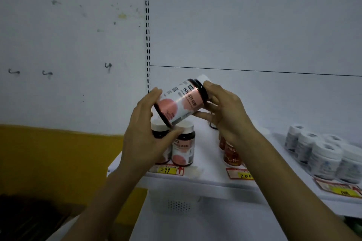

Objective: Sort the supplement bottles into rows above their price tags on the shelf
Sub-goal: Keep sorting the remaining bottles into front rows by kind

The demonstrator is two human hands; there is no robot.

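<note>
Both hands hold one pink-labelled supplement bottle [181, 101] tilted in the air above the white shelf [207, 179]. My left hand [147, 133] grips its base; my right hand [223, 111] grips the white-capped end. Below it stand two matching pink-labelled bottles [183, 148] over a yellow price tag reading 299 [166, 170]; my left hand partly hides one of them. Red-labelled bottles [232, 154] form a row above a second price tag [242, 175], partly behind my right forearm. White bottles [321, 154] cluster at the right above a third tag [340, 188].
A slotted shelf upright [147, 41] runs up the back panel at the shelf's left end. A white and yellow wall [58, 143] lies to the left. A perforated white box [176, 203] sits under the shelf. Something dark [29, 219] fills the lower left corner.
</note>
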